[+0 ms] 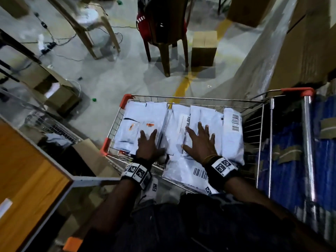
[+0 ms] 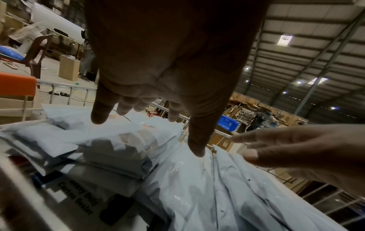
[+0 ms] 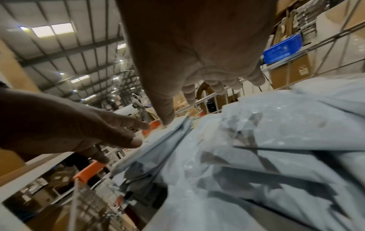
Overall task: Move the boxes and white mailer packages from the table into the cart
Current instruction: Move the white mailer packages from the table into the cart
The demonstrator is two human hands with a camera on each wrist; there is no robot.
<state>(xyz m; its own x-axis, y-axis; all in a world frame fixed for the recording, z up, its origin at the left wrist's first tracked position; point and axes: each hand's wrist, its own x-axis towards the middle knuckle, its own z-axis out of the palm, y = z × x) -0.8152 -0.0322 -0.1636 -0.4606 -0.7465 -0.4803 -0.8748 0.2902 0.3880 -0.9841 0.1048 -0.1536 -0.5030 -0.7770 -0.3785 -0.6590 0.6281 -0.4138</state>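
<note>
The wire cart with orange corner guards stands in front of me, piled with several white mailer packages, some with barcode labels. My left hand lies spread, fingers straight, on the left stack of mailers. My right hand is spread the same way on the middle mailers. Neither hand grips anything. In the left wrist view, a white box printed "Carton Sealer" sits low in the cart under the mailers. The table, orange-topped with a grey frame, is at my left.
A brown chair and a small cardboard box stand on the floor beyond the cart. Tall cardboard stacks and a blue wrapped load close off the right. An open carton and cables lie at the left.
</note>
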